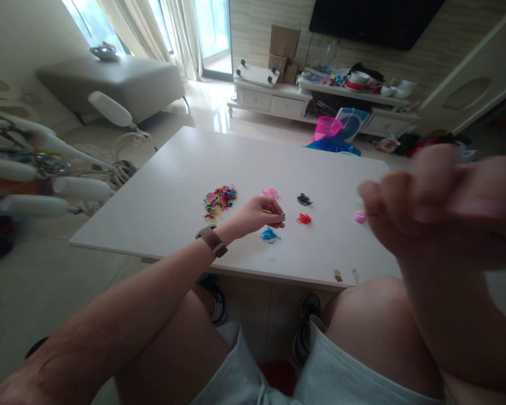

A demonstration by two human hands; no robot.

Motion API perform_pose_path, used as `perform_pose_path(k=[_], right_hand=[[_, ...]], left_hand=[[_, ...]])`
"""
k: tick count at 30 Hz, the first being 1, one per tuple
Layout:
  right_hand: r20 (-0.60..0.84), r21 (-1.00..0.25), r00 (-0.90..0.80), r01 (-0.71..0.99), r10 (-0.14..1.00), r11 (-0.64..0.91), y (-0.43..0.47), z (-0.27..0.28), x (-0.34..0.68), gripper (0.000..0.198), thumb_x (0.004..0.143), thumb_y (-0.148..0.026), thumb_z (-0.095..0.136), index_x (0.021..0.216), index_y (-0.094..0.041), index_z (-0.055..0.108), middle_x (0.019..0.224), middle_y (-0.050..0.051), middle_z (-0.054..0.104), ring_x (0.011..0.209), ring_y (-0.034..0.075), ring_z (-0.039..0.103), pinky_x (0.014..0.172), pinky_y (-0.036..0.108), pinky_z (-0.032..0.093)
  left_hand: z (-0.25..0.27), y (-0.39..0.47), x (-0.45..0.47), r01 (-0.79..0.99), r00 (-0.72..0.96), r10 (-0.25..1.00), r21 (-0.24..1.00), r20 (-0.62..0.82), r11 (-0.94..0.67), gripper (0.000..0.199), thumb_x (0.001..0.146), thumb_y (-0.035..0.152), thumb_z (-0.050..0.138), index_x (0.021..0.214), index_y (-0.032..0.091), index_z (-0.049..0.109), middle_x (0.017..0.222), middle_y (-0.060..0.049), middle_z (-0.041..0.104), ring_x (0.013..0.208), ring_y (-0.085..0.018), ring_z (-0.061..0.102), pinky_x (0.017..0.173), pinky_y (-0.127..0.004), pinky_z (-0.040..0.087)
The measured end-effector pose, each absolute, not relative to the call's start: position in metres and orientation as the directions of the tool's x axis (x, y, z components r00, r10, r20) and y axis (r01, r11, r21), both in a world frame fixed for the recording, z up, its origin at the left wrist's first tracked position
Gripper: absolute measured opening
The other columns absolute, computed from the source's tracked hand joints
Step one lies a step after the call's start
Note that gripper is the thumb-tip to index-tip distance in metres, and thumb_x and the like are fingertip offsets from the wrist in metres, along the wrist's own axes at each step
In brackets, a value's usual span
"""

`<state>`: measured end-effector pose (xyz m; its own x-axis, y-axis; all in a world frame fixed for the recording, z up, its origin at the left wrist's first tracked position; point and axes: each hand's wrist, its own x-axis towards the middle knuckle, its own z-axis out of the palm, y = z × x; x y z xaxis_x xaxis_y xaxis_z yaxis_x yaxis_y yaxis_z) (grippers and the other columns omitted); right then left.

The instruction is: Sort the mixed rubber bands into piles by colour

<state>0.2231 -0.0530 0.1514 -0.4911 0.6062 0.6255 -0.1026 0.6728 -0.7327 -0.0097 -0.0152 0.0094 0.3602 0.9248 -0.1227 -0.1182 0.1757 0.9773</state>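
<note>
My left hand (261,215), with a brown watch (212,241) on its wrist, is closed over the table, pinching small rubber bands (274,212) in yellow and dark colours. Around it lie sorted heaps: pink bands (271,193) just behind, blue bands (270,235) in front, red bands (304,219) and black bands (304,199) to the right. A mixed, many-coloured heap of bands (220,201) sits to the left. My right hand (451,208) is raised close to the camera, blurred, its fingers curled in. Whether anything is inside it is hidden.
The white table (236,154) has a pink object (360,217) near the right hand and a small yellow figure sticker (338,275) by its front edge. White-ended rods (112,108) stand at the left. Behind are a pink basket (326,128) and a low cabinet (274,102).
</note>
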Motion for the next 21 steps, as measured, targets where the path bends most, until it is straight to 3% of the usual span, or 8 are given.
perform_pose_path(k=[1,4,6,8,13,18,21], right_hand=[[0.633,-0.744,-0.456,-0.139,0.625,0.653,-0.042,0.144,0.214,0.016,0.092,-0.042,0.066,0.082,-0.033,0.075,0.072,-0.001,0.059,0.054,0.009,0.051,0.051,0.031,0.04],[0.371,-0.79,-0.609,0.191,0.701,0.583,-0.009,0.107,0.193,0.013,0.086,-0.034,0.071,0.092,-0.024,0.077,0.076,0.002,0.066,0.067,0.015,0.06,0.06,0.031,0.047],[0.241,-0.748,-0.68,0.325,0.692,0.579,0.007,0.081,0.187,0.016,0.084,-0.035,0.072,0.088,-0.02,0.077,0.082,0.004,0.069,0.073,0.016,0.063,0.067,0.03,0.05],[0.151,-0.752,-0.729,0.354,0.668,0.556,0.015,0.06,0.185,0.019,0.082,-0.037,0.073,0.087,-0.019,0.077,0.084,0.005,0.069,0.074,0.016,0.064,0.066,0.028,0.051],[0.17,-0.776,-0.705,0.336,0.689,0.534,0.018,0.04,0.179,0.018,0.081,-0.035,0.073,0.079,-0.018,0.077,0.081,0.004,0.066,0.071,0.014,0.062,0.064,0.027,0.049],[0.159,-0.912,-0.518,0.249,0.841,0.326,0.03,0.03,0.173,0.021,0.079,-0.037,0.073,0.077,-0.016,0.07,0.073,0.003,0.069,0.068,0.015,0.062,0.065,0.029,0.049],[0.106,-0.927,-0.49,0.267,0.865,0.264,0.043,0.014,0.178,0.018,0.078,-0.033,0.072,0.079,-0.016,0.068,0.073,0.004,0.071,0.07,0.016,0.065,0.068,0.029,0.051]], left_hand=[[0.008,-0.015,-0.01,-0.105,0.363,0.923,0.979,-0.126,0.174,0.022,0.071,0.021,0.085,0.077,0.011,0.066,0.072,-0.01,0.074,0.07,-0.018,0.074,0.068,-0.028,0.059],[0.006,-0.013,-0.01,-0.083,0.368,0.922,0.983,-0.121,0.162,0.025,0.069,0.025,0.087,0.078,0.011,0.069,0.072,-0.01,0.074,0.069,-0.018,0.073,0.067,-0.027,0.058],[0.007,-0.014,-0.01,-0.083,0.371,0.921,0.983,-0.12,0.162,0.027,0.067,0.027,0.089,0.077,0.011,0.07,0.071,-0.009,0.074,0.069,-0.017,0.072,0.067,-0.027,0.058],[0.008,-0.014,-0.01,-0.076,0.371,0.92,0.983,-0.13,0.17,0.029,0.063,0.028,0.091,0.074,0.011,0.07,0.07,-0.008,0.073,0.069,-0.016,0.072,0.067,-0.026,0.057],[0.009,-0.014,-0.013,-0.037,0.345,0.92,0.976,-0.189,0.214,0.027,0.06,0.024,0.092,0.071,0.011,0.071,0.069,-0.007,0.073,0.067,-0.015,0.07,0.067,-0.026,0.057],[0.006,-0.012,-0.018,0.013,0.32,0.914,0.965,-0.251,0.261,0.021,0.062,0.02,0.089,0.072,0.01,0.073,0.07,-0.008,0.073,0.066,-0.015,0.07,0.07,-0.027,0.058],[-0.001,-0.005,-0.026,0.036,0.29,0.916,0.96,-0.276,0.278,0.024,0.059,0.021,0.091,0.07,0.01,0.073,0.068,-0.009,0.073,0.067,-0.016,0.071,0.07,-0.028,0.059]])
